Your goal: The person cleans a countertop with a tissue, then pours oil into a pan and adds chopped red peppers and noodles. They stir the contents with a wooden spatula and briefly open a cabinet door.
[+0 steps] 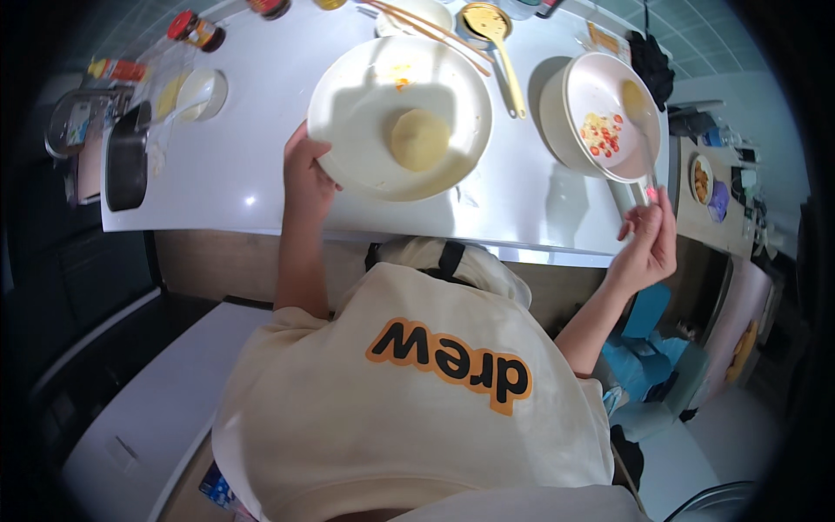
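Note:
My left hand (310, 160) grips the left rim of a large white round dish (365, 169), thumb on top. In the dish lies a round pale-yellow mass or pool (421, 140); which of these I cannot tell. An orange-red smear (402, 83) marks its far side. On the right, my right hand (646, 241) pinches the handle end of a ladle (634, 101). The ladle's yellowish bowl is inside a cream-coloured pot (554, 124), beside minced garlic and chopped red chillies (601, 135). The pot's handle (638, 193) points towards me, just beyond my fingers.
Chopsticks (424, 26) lie over a white bowl (411, 14) at the back. A yellow slotted spoon (512, 72) rests on an open can (464, 29). Left are a small bowl (222, 94), a red-lidded jar (202, 34) and a black sink or tray (127, 163).

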The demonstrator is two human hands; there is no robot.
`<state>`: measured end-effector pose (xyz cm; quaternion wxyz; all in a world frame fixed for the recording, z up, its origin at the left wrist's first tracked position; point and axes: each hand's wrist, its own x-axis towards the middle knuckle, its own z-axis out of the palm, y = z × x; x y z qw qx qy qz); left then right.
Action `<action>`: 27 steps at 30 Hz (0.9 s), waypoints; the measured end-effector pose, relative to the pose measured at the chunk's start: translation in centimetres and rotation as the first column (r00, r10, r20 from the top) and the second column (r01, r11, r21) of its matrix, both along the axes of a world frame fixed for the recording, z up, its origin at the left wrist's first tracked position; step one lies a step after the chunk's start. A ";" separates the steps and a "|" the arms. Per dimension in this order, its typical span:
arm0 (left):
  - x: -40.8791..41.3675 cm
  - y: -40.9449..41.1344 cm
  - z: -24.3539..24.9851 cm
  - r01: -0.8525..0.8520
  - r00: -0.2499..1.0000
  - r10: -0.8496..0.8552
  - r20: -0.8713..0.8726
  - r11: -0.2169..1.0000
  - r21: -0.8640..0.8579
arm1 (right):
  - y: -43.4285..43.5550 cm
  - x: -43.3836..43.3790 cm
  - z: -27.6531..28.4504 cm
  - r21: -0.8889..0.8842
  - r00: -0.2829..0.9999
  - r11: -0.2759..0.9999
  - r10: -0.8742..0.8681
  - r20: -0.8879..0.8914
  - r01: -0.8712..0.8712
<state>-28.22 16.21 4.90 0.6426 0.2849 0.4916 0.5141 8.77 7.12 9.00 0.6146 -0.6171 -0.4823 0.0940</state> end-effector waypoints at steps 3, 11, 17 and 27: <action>-0.3 -0.5 0.1 0.005 0.999 -0.004 -0.033 1.000 0.007 | 2.8 -4.4 0.0 -0.037 0.963 0.963 0.269 0.034 -0.267; -2.7 -0.3 -0.8 -0.083 0.996 0.084 0.029 0.996 -0.023 | 10.0 -12.3 0.5 -0.204 0.701 0.760 0.648 0.297 -0.617; -5.1 0.8 -1.7 -0.156 0.987 0.158 0.028 0.986 -0.067 | 11.7 -12.7 -0.3 -0.151 0.792 0.865 0.499 0.352 -0.478; -8.4 7.6 -4.9 -0.221 0.973 0.224 -0.050 0.974 0.054 | 14.4 -8.9 -6.6 -0.511 0.732 0.859 0.332 0.596 0.026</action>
